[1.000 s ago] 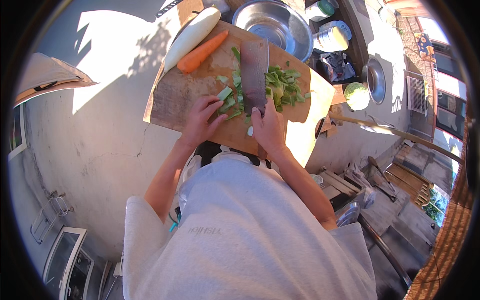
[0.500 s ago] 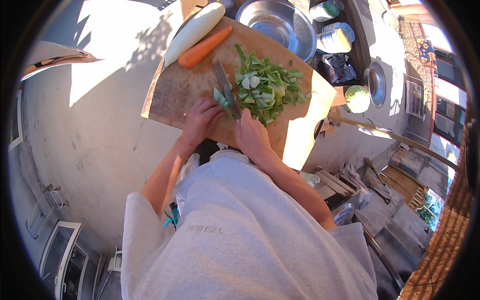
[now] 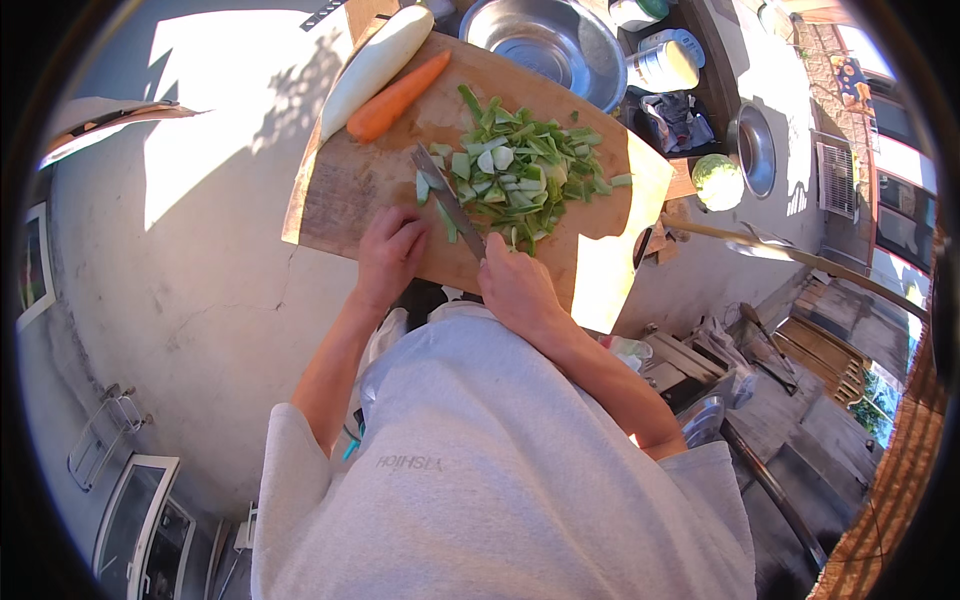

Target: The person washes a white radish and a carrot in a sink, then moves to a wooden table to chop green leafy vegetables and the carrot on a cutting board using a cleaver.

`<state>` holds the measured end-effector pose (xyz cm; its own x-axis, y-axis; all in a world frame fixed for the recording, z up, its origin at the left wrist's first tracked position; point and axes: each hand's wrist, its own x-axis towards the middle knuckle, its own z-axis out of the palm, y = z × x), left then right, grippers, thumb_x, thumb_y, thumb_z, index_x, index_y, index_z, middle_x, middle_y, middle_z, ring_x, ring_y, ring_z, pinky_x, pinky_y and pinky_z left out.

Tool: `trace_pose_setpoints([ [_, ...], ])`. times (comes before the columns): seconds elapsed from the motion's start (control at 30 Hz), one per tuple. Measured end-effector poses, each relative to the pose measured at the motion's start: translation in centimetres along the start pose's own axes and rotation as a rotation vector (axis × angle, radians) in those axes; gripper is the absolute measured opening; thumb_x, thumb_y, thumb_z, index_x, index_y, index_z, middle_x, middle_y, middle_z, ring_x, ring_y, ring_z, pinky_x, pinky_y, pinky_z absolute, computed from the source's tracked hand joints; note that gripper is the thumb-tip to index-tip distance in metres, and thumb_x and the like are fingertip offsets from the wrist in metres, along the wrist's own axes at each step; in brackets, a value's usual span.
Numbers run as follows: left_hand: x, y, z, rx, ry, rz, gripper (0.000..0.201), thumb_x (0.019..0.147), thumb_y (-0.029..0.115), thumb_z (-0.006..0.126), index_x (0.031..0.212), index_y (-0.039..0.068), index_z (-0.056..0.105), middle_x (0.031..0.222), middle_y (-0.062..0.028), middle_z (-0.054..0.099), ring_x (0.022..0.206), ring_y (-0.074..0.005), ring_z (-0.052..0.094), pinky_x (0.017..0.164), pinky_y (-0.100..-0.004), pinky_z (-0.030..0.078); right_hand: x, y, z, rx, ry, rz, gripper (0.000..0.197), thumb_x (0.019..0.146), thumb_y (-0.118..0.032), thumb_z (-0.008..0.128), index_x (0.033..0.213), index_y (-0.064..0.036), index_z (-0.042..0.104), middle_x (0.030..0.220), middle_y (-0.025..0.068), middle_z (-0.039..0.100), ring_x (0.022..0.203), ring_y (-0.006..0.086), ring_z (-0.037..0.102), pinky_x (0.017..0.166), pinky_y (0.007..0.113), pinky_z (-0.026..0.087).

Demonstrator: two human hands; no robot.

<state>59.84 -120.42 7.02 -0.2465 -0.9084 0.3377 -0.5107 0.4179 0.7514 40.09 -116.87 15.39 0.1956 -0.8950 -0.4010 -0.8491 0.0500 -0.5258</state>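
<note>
My right hand (image 3: 518, 285) is wrapped round the handle of a kitchen knife (image 3: 453, 208), its blade slanting up and left over the wooden cutting board (image 3: 335, 205). Close along the blade's left side lie a few pale green strips (image 3: 446, 222). My left hand (image 3: 391, 255) rests at the board's near edge, left of those strips and apart from the knife; its fingers are curled, with nothing visible in them. Right of the blade spreads a heap of chopped green vegetable (image 3: 540, 175). Farther back, a carrot (image 3: 398, 97) lies beside a long white radish (image 3: 377, 70).
Behind the board stands a steel basin (image 3: 545, 50). To its right, a dark crate (image 3: 705, 95) holds several tubs and a dark bag. A round green cabbage (image 3: 718, 182) sits near another steel bowl (image 3: 752, 150). A pole (image 3: 790, 258) extends rightward from the board's side.
My left hand has drawn back from the green strips and the blade. The knife has tilted left and its tip shifted a little left, freeing the strips along its side.
</note>
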Motion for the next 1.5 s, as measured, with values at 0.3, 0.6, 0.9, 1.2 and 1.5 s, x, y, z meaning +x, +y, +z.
trace_pose_setpoints([
  [0.3, -0.2, 0.4, 0.4, 0.026, -0.063, 0.019, 0.015, 0.074, -0.001, 0.070, 0.089, 0.003, 0.067, 0.091, -0.0083, 0.060, 0.085, -0.0287, 0.059, 0.071, -0.0373, 0.050, 1.9, 1.0, 2.5, 0.075, 0.125, -0.035, 0.020, 0.088, -0.013, 0.057, 0.096, -0.0001, 0.043, 0.065, 0.0202, 0.062, 0.061, 0.0403, 0.063, 0.055, 0.051, 0.049],
  [0.6, 1.8, 3.9, 3.4, -0.121, -0.361, 0.247, 0.030, 0.073, 0.002, 0.073, 0.101, 0.006, 0.065, 0.100, -0.0083, 0.060, 0.090, -0.0296, 0.059, 0.076, -0.0384, 0.050, -5.8, 6.4, -4.1, 0.383, 0.502, 0.075, 0.018, 0.092, -0.008, 0.060, 0.089, 0.0011, 0.045, 0.064, 0.0183, 0.058, 0.056, 0.0366, 0.059, 0.052, 0.041, 0.044],
  [0.9, 0.1, 3.5, 7.0, -0.132, -0.243, 0.238, 0.019, 0.072, 0.000, 0.070, 0.089, 0.005, 0.063, 0.091, -0.0092, 0.059, 0.085, -0.0284, 0.059, 0.072, -0.0375, 0.050, -9.0, 7.6, -2.0, 0.210, 0.327, 0.047, 0.017, 0.091, -0.011, 0.059, 0.088, -0.0028, 0.045, 0.061, 0.0174, 0.056, 0.056, 0.0359, 0.060, 0.050, 0.044, 0.043],
  [1.2, -0.2, 4.0, 6.3, -0.088, -0.234, 0.232, 0.016, 0.073, -0.001, 0.069, 0.087, 0.005, 0.064, 0.091, -0.0085, 0.060, 0.082, -0.0276, 0.059, 0.067, -0.0369, 0.051, -8.9, 7.2, -2.1, 0.068, 0.261, -0.014, 0.015, 0.090, -0.011, 0.059, 0.086, -0.0027, 0.047, 0.060, 0.0162, 0.054, 0.054, 0.0368, 0.058, 0.050, 0.045, 0.044],
  [1.5, 0.4, 6.2, 6.6, -0.013, -0.246, 0.198, 0.026, 0.069, 0.006, 0.073, 0.093, 0.005, 0.063, 0.105, -0.0130, 0.057, 0.093, -0.0327, 0.057, 0.077, -0.0419, 0.048, -9.2, 9.9, -4.1, -0.079, 0.220, -0.141, 0.016, 0.086, -0.007, 0.059, 0.082, -0.0052, 0.043, 0.061, 0.0128, 0.058, 0.053, 0.0337, 0.059, 0.048, 0.042, 0.046],
])
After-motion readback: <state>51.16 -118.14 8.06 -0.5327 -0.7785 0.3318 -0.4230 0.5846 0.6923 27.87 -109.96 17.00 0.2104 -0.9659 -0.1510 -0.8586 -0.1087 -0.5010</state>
